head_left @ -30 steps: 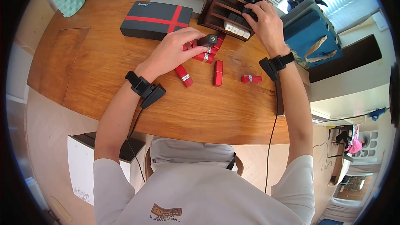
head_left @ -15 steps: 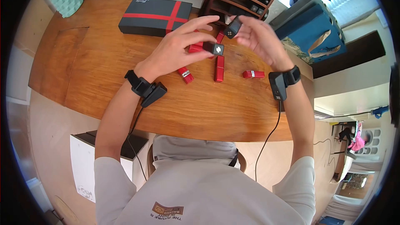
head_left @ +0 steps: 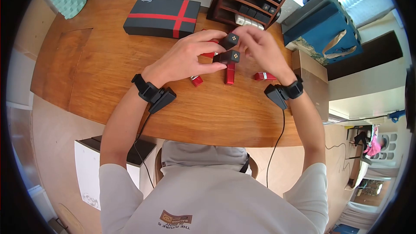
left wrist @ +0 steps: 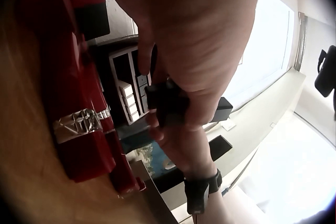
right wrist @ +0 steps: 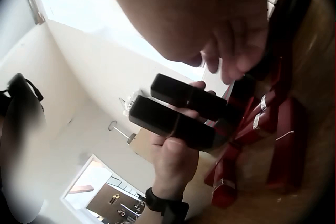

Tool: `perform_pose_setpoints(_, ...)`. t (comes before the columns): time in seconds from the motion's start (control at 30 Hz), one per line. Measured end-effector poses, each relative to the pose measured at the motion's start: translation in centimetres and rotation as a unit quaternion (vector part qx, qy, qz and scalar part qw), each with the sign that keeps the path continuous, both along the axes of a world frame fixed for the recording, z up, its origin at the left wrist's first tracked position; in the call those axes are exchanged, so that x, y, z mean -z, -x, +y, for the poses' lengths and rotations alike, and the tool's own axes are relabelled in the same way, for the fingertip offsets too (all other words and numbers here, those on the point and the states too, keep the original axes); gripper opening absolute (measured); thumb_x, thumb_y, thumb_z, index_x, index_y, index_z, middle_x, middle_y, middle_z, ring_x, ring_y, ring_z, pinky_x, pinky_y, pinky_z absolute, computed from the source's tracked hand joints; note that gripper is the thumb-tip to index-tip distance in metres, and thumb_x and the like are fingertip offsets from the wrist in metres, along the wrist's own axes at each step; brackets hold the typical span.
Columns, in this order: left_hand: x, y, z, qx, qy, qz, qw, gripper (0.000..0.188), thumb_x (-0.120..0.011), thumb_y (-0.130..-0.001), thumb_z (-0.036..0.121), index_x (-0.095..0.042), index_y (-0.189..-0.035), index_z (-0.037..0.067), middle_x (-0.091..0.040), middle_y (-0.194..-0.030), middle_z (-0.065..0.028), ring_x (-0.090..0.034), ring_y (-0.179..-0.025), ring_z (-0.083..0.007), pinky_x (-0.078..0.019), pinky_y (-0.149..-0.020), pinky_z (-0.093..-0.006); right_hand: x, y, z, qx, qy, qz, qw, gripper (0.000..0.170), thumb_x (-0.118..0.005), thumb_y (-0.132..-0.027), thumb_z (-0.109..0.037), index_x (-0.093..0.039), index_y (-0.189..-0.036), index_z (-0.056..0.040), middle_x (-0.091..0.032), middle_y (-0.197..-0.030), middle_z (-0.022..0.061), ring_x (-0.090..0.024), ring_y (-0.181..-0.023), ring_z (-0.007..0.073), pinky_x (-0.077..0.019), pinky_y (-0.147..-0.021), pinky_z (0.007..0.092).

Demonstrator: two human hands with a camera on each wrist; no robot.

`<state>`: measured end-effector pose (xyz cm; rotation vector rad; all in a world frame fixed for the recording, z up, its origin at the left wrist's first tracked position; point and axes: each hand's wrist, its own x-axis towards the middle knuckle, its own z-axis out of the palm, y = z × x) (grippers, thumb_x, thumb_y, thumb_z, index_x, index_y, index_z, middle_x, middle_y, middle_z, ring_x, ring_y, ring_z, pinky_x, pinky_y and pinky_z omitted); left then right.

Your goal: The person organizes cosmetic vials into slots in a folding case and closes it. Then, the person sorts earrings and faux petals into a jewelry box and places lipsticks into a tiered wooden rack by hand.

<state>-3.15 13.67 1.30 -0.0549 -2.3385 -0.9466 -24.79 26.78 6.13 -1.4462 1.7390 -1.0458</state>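
My left hand is over the middle of the table and holds two black square lipstick tubes, one above the other. The upper tube and the lower tube show gold marks on their ends. In the right wrist view, the left thumb presses on the nearer tube, with the other tube alongside. Close beside their ends is my right hand, its fingers loosely bent with nothing seen in them. Several red lipstick tubes lie below, among them an upright-lying one and one with a silver band.
A brown wooden rack at the back holds black and white tubes. Left of it lies a dark box with red ribbon. A blue paper bag and a brown carton stand at the right.
The right hand has taken a black lipstick tube from the rack and brought it to the left hand. The left hand, earlier with one tube, now holds two.
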Motion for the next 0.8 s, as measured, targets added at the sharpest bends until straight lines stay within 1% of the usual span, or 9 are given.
perform_pose_setpoints(0.03,0.1,-0.1,0.0,-0.010,-0.008,-0.004,1.000,0.030,-0.084,-0.084,0.014,-0.073,-0.108,-0.001,-0.062,-0.138,-0.0138,-0.063,-0.121,-0.0324,-0.0547,-0.101,-0.0397,-0.4,0.0,0.3,0.025,0.032,-0.030,0.999,0.027,-0.068,-0.103,-0.023,-0.072,-0.123,-0.0046,-0.074,-0.103,0.0005,-0.068,-0.087,0.0081,-0.0545,-0.074,0.0238)
perform_pose_setpoints(0.07,0.1,-0.2,0.0,-0.011,-0.009,-0.004,1.000,0.030,-0.084,-0.084,0.014,-0.073,-0.108,-0.001,-0.062,-0.138,-0.0138,-0.063,-0.121,-0.0324,-0.0547,-0.101,-0.0397,-1.2,-0.4,0.5,0.025,0.031,-0.030,0.999,0.027,-0.068,-0.103,-0.023,-0.072,-0.123,-0.0046,-0.074,-0.103,0.0005,-0.068,-0.087,0.0081,-0.0545,-0.074,0.0238)
perform_pose_setpoints(0.13,-0.3,-0.2,0.0,0.001,0.000,-0.049,0.999,0.030,-0.084,-0.085,0.017,-0.074,-0.107,0.000,-0.063,-0.136,-0.0138,-0.063,-0.120,-0.0314,-0.0537,-0.102,-0.0396,-2.6,-1.0,0.9,-0.012,0.107,0.058,0.993,0.027,-0.077,-0.095,-0.017,-0.075,-0.118,-0.0028,-0.075,-0.101,0.0036,-0.071,-0.086,0.0106,-0.0568,-0.075,0.0246)
perform_pose_setpoints(0.23,-0.6,-0.2,0.2,0.002,0.029,-0.073,0.997,0.029,-0.083,-0.085,0.019,-0.074,-0.106,0.000,-0.064,-0.136,-0.0128,-0.062,-0.120,-0.0301,-0.0509,-0.106,-0.0396,-3.8,-1.1,0.9,-0.035,0.074,0.142,0.986,0.025,-0.081,-0.091,-0.013,-0.077,-0.112,-0.0012,-0.077,-0.098,0.0080,-0.074,-0.086,0.0135,-0.0597,-0.076,0.0263)
perform_pose_setpoints(0.57,0.0,0.0,-0.1,-0.001,0.043,-0.064,0.997,0.025,-0.082,-0.085,0.016,-0.075,-0.104,0.001,-0.065,-0.135,-0.0110,-0.061,-0.123,-0.0293,-0.0487,-0.108,-0.0399,-2.6,-0.4,1.2,-0.074,0.087,0.199,0.973,0.025,-0.081,-0.089,-0.012,-0.077,-0.112,-0.0009,-0.078,-0.098,0.0097,-0.075,-0.086,0.0149,-0.0612,-0.078,0.0273)
perform_pose_setpoints(0.67,-0.5,0.1,-0.1,0.021,-0.033,-0.005,0.999,0.024,-0.082,-0.086,0.015,-0.075,-0.104,0.001,-0.061,-0.142,-0.0105,-0.061,-0.124,-0.0274,-0.0517,-0.104,-0.0386,-3.0,0.8,1.0,-0.048,0.161,0.181,0.969,0.025,-0.080,-0.089,-0.009,-0.077,-0.113,-0.0018,-0.076,-0.099,0.0082,-0.073,-0.084,0.0134,-0.0597,-0.076,0.0256)
perform_pose_setpoints(0.73,-0.7,0.0,-0.3,-0.021,-0.036,0.021,0.999,0.024,-0.081,-0.086,0.013,-0.074,-0.105,0.000,-0.054,-0.149,-0.0095,-0.061,-0.124,-0.0249,-0.0539,-0.099,-0.0367,-4.2,1.9,0.8,0.044,0.243,0.150,0.957,0.026,-0.080,-0.089,-0.007,-0.078,-0.114,-0.0028,-0.074,-0.099,0.0059,-0.071,-0.082,0.0114,-0.0581,-0.075,0.0250)
perform_pose_setpoints(0.77,-0.5,0.1,-0.5,-0.028,-0.020,0.018,0.999,0.024,-0.081,-0.087,0.013,-0.074,-0.105,0.000,-0.050,-0.153,-0.0086,-0.061,-0.123,-0.0233,-0.0543,-0.097,-0.0358,-5.0,2.3,0.8,0.062,0.269,0.219,0.936,0.027,-0.080,-0.088,-0.007,-0.078,-0.115,-0.0044,-0.073,-0.098,0.0054,-0.069,-0.080,0.0109,-0.0572,-0.074,0.0245)
perform_pose_setpoints(0.8,-0.4,0.0,-0.6,-0.028,-0.020,0.019,0.999,0.024,-0.081,-0.087,0.013,-0.074,-0.105,0.000,-0.050,-0.153,-0.0086,-0.061,-0.123,-0.0233,-0.0543,-0.097,-0.0358,-5.6,2.6,0.8,0.062,0.270,0.220,0.935,0.027,-0.080,-0.088,-0.007,-0.078,-0.115,-0.0044,-0.073,-0.098,0.0054,-0.069,-0.080,0.0109,-0.0572,-0.074,0.0245)
